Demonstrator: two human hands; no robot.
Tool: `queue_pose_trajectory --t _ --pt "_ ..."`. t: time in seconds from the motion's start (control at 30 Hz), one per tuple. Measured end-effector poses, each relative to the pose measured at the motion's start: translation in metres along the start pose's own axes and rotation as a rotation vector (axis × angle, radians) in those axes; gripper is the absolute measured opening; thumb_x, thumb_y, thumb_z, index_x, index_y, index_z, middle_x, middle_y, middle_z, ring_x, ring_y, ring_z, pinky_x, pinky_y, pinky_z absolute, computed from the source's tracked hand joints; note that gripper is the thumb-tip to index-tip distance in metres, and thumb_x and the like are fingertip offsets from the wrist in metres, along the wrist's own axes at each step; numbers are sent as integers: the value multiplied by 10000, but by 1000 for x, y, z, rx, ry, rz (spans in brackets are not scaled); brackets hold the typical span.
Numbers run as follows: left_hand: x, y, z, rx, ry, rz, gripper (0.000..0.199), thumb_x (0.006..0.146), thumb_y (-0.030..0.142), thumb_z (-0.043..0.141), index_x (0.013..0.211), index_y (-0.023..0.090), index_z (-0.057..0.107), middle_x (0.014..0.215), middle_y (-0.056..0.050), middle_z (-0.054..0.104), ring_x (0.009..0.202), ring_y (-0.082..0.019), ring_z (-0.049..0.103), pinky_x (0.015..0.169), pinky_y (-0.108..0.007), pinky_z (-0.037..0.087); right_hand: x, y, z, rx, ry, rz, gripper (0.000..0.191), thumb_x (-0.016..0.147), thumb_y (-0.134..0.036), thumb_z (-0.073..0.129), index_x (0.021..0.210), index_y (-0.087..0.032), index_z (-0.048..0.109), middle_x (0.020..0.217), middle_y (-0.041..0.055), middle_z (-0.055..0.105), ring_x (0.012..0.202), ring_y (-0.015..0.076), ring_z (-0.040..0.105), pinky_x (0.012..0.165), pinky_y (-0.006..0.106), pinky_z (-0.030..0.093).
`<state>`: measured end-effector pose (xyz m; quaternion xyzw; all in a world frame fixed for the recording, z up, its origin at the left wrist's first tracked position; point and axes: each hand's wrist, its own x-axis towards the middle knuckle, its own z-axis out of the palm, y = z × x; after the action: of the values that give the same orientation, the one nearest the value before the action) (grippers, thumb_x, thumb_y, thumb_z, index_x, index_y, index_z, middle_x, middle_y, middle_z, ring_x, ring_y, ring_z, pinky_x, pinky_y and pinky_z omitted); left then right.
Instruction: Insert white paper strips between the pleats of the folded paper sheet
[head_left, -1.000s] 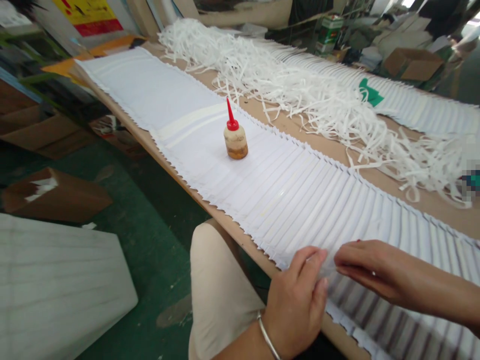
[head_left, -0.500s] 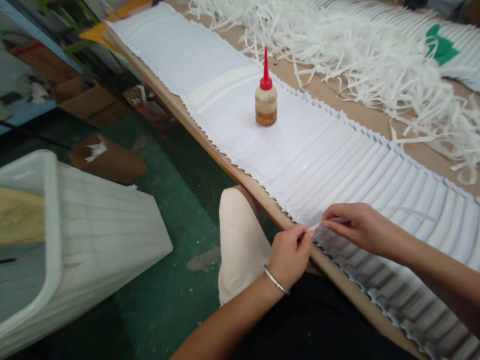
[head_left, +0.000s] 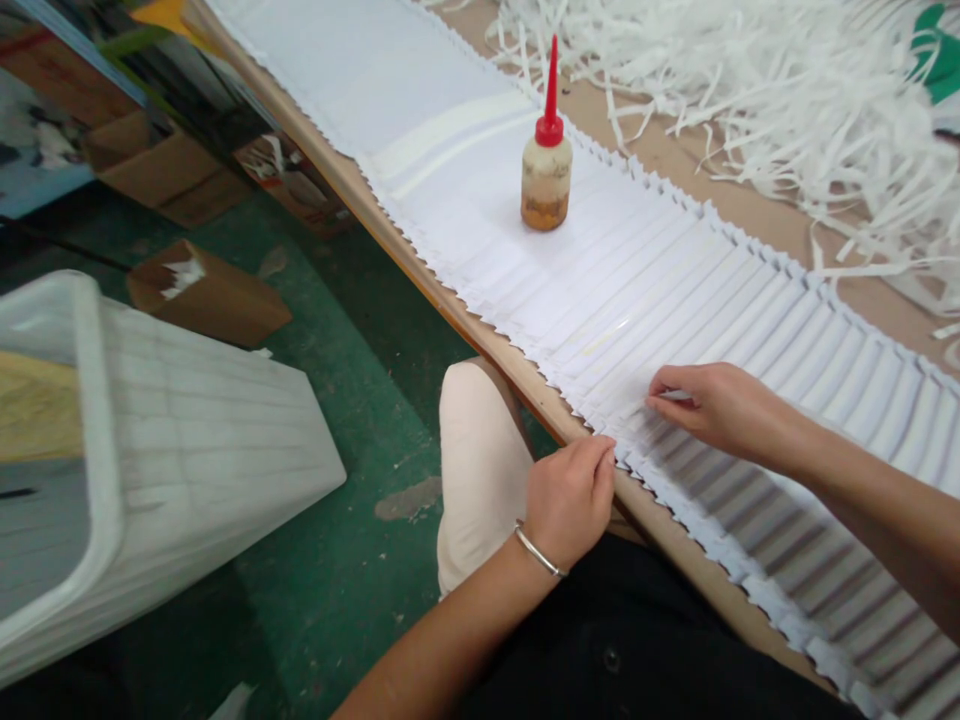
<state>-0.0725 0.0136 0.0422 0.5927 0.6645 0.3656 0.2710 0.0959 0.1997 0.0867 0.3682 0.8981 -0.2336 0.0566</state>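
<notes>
A long panel of overlapping white strips (head_left: 720, 310) lies along the table, ridged toward the right and smoother toward the far left. My left hand (head_left: 571, 495), with a silver bangle at the wrist, is closed at the panel's near jagged edge. Its fingertips are pressed together there, and what they pinch is hidden. Just right of it and over the panel, my right hand (head_left: 709, 405) pinches a thin white strip, only a small part of which shows at the fingertips. A squeeze bottle (head_left: 546, 180) with a red pointed nozzle and amber liquid stands upright on the panel.
Loose white strips (head_left: 735, 110) are heaped at the table's far side, near a green piece (head_left: 937, 60). A large white bin (head_left: 217, 420) stands left on the green floor, with a cardboard box (head_left: 217, 300) behind it. The table edge (head_left: 517, 385) runs by my knee.
My right hand has drawn away from the left, up and over the panel. My left hand has shifted slightly left and stays at the edge. The view has tilted down a little.
</notes>
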Motion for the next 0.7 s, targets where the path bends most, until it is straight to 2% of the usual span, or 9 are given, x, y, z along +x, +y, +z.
queue_pose_trajectory --t 0.07,0.23,0.47,0.57,0.7 --pt "3 0 0 146 -23 72 268 1106 201 479 1263 167 694 1092 -80 791 963 -221 759 870 -333 582 2 2 1 9 1 3 218 952 -378 574 881 -241 727 757 32 773 669 189 700 652 300 457" --pt "13 4 0 503 -105 159 359 1102 199 500 1434 215 636 933 -35 739 825 -219 719 686 -345 541 5 5 3 11 -1 4 223 952 -382 579 892 -236 736 770 35 775 683 190 707 651 299 463" --pt "19 6 3 623 -126 143 382 1090 218 570 1466 244 633 923 -22 722 824 -205 717 659 -354 510 6 3 2 -14 -18 29 202 952 -384 594 896 -246 729 780 30 777 687 201 711 647 314 460" --pt "19 5 3 607 -122 140 377 1080 214 577 1450 242 641 921 -23 727 812 -203 714 666 -349 512 6 18 -13 2 33 48 189 947 -401 619 894 -257 728 771 21 773 692 207 710 654 323 460" --pt "19 4 3 584 -76 162 366 1046 182 597 1404 222 660 894 -13 719 768 -207 697 645 -354 512 8 60 -50 9 150 90 204 940 -426 636 872 -259 731 778 32 765 717 221 708 668 339 472"
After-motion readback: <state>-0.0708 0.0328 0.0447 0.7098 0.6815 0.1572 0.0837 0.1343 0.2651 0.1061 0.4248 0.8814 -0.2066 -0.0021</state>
